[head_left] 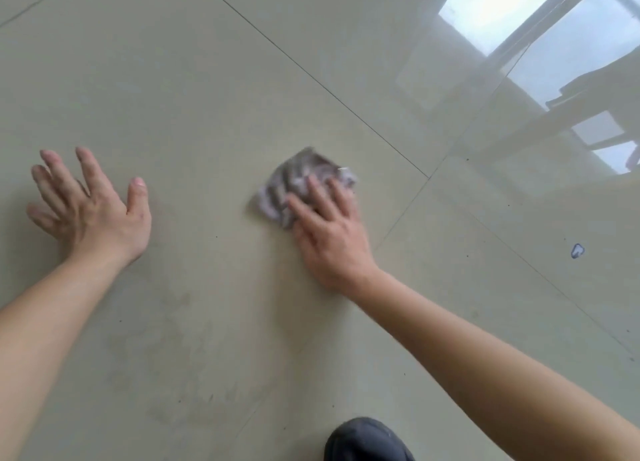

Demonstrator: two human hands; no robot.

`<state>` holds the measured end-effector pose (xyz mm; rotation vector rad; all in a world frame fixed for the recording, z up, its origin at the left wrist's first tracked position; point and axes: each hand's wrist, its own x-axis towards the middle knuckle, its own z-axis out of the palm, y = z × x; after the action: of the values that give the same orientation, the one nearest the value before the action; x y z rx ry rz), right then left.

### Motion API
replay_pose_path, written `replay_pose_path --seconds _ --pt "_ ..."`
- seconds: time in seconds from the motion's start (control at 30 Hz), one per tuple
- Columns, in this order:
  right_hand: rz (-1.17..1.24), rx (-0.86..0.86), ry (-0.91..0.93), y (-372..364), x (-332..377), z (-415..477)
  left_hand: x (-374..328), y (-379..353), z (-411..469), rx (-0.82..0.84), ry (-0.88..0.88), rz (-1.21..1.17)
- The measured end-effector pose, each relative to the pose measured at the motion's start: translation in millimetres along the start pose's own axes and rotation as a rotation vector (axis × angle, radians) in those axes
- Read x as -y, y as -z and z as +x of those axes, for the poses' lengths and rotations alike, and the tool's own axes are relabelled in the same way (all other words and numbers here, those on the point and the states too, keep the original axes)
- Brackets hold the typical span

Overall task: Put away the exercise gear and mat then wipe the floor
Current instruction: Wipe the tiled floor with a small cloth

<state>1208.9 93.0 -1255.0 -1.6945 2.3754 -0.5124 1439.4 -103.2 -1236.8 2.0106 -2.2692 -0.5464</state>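
Beige tile floor (207, 79): glossy, laid in large tiles split by thin dark joints. Dull smears and small dark specks showed on the near part, between the two forearms.
Cloth (294, 180): grey with pale stripes, crumpled. It lay on the floor near the middle of the view, just short of the point where two joints met.
Cloth tag (343, 170): a small white tab showed at the far right edge of the cloth. Any print on it was too small to read.
Right hand (329, 232): palm down on the near right part of the cloth, with straight, spread fingers (320, 197) pressing it flat against the floor. The hand and cloth were slightly blurred.
Left hand (93, 211): well apart from the cloth, to the left. It was palm down with fingers and thumb straight and spread wide, and it held nothing. Contact with the floor could not be confirmed.
Floor mark (577, 251): a small blue-outlined shape on the tile to the right of the right forearm. It was not legible as writing.
Reflections: bright window panes (502, 13) were mirrored in the far right tiles, with the dark outline of a chair (595, 89) among them.
Lower edge: a dark rounded thing (367, 440), cut off by the frame, lay beside the right forearm. It could not be identified.
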Motion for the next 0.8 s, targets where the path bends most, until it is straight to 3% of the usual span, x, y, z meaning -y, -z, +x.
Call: replay_pose_path --seconds 0.07,0.13,0.3,0.4,0.57,0.67,0.73,0.8 --pt "-0.004 0.122 0.271 2.3 -6.5 14.0 1.7 0.3 8.9 0.099 0.020 0.016" --pt "-0.040 0.144 0.376 12.1 -37.1 43.5 4.1 0.4 11.9 0.212 0.021 0.082" --pt "-0.048 0.056 -0.138 39.1 -71.2 128.0 -0.2 7.9 12.3 0.367 0.030 0.139" --pt "-0.037 0.076 -0.216 20.0 -28.2 158.8 -4.1 16.1 11.9 0.456 0.024 0.158" --pt "-0.029 0.226 0.303 -24.3 53.2 145.1 -9.9 21.2 11.8 0.494 0.051 0.193" --pt "-0.058 0.324 0.552 -13.6 28.7 167.4 -9.0 22.5 13.8 0.539 0.052 0.204" --pt "-0.079 0.222 0.431 -2.2 -3.4 202.5 -8.0 23.7 14.5 0.547 0.044 0.207" --pt "-0.071 0.109 0.087 10.8 -25.4 239.2 -9.1 25.4 14.9 0.552 0.045 0.201"
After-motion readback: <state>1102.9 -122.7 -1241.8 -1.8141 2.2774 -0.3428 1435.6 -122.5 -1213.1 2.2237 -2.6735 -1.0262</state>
